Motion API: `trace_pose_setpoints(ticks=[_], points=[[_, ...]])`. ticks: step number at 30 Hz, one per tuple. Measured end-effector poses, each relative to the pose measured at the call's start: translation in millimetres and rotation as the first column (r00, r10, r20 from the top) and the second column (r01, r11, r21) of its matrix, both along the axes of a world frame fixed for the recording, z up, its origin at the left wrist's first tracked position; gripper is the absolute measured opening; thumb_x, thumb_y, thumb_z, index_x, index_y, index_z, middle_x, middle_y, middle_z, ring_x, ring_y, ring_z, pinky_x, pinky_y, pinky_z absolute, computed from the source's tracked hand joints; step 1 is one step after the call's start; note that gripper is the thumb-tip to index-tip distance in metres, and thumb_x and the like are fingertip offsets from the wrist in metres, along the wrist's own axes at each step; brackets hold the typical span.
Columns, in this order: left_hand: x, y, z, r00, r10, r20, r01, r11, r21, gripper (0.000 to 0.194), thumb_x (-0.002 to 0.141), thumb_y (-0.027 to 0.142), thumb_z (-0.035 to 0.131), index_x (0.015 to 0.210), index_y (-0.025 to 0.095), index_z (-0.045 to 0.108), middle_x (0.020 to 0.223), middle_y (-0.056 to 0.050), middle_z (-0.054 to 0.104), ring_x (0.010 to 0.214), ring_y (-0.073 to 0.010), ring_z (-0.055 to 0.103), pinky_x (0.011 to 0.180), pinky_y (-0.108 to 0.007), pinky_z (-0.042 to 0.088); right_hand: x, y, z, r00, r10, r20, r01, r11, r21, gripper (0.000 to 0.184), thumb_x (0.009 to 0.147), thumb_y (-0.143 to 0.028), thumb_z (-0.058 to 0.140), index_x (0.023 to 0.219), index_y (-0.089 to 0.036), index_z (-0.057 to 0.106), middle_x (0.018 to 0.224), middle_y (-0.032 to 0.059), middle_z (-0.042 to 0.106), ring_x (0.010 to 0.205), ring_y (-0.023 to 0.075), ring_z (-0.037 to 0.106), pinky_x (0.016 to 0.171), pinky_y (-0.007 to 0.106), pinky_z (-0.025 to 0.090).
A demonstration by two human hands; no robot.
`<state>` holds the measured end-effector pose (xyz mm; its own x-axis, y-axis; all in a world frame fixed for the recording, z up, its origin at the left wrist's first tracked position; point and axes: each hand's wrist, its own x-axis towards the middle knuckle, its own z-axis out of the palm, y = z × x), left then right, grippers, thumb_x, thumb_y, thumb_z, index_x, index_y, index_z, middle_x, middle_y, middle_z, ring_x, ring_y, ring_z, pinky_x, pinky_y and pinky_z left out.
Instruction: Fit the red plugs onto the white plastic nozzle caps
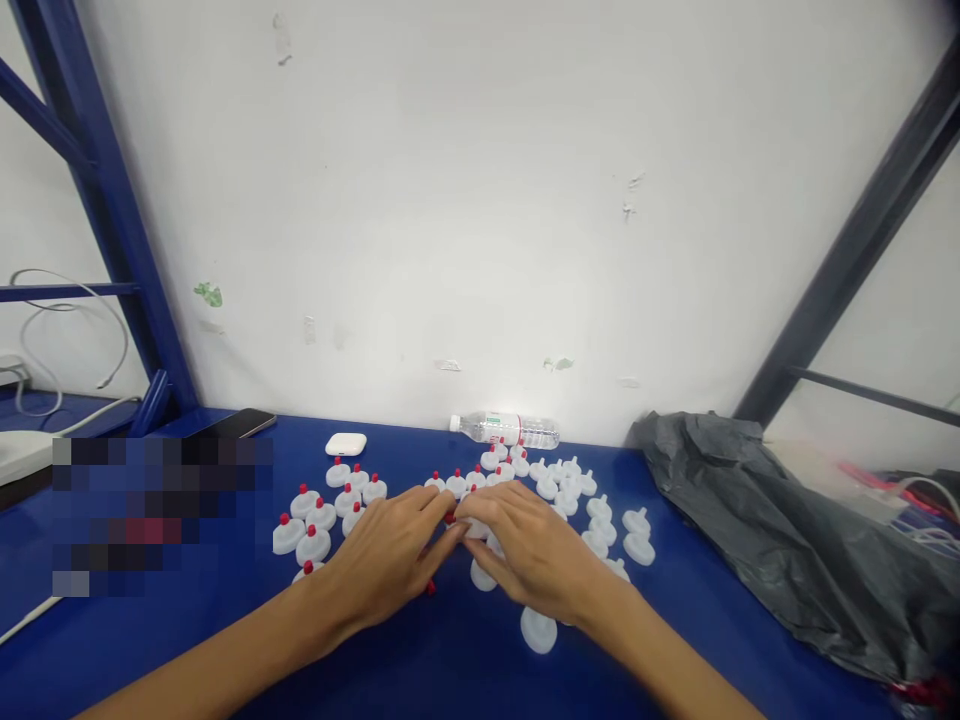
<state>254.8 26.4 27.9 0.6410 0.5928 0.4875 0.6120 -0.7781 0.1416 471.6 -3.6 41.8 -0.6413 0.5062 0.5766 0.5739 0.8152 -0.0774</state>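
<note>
My left hand is closed, its thumb and fingertips pinching a small red cap. Facing it, my right hand grips a white plastic spout lid, partly hidden by the fingers. The fingertips of both hands meet there, so whether the cap sits on the spout cannot be made out. Another loose red cap shows below my left hand. To the left stand several white lids with red tips; more red-tipped ones lie beyond my hands. Several bare white lids lie to the right, and one lies below my right hand.
Against the wall a clear water bottle lies on its side. A white earphone case and a dark phone rest at the back left of the blue table. A dark grey plastic bag covers the right side.
</note>
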Motion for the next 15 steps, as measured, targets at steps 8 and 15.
trace_pose_setpoints(ticks=[8, 15], points=[[2.9, -7.7, 3.8, 0.975, -0.075, 0.207, 0.124, 0.964, -0.235, 0.038, 0.107, 0.034, 0.028, 0.076, 0.021, 0.045, 0.068, 0.003, 0.051, 0.061, -0.0140, 0.047, 0.061, -0.029, 0.033, 6.9, 8.7, -4.1, 0.995, 0.098, -0.006, -0.097, 0.994, 0.050, 0.025, 0.103, -0.020, 0.048, 0.127, -0.024, 0.047, 0.118, 0.0079, 0.069, 0.116, 0.0204, 0.064, 0.099, 0.039, 0.054], [-2.2, -2.5, 10.6, 0.956, 0.056, 0.288, 0.033, 0.955, -0.296, 0.041, 0.105, 0.035, 0.028, 0.067, 0.022, 0.027, 0.058, 0.005, 0.033, 0.053, -0.0123, 0.029, 0.054, -0.031, 0.024, 77.5, 35.4, 15.4, 0.881, -0.437, -0.183, 0.452, 0.891, 0.047, 0.019, 0.103, -0.029, 0.047, 0.116, -0.023, 0.059, 0.114, 0.0104, 0.068, 0.105, 0.0264, 0.067, 0.091, 0.044, 0.056]])
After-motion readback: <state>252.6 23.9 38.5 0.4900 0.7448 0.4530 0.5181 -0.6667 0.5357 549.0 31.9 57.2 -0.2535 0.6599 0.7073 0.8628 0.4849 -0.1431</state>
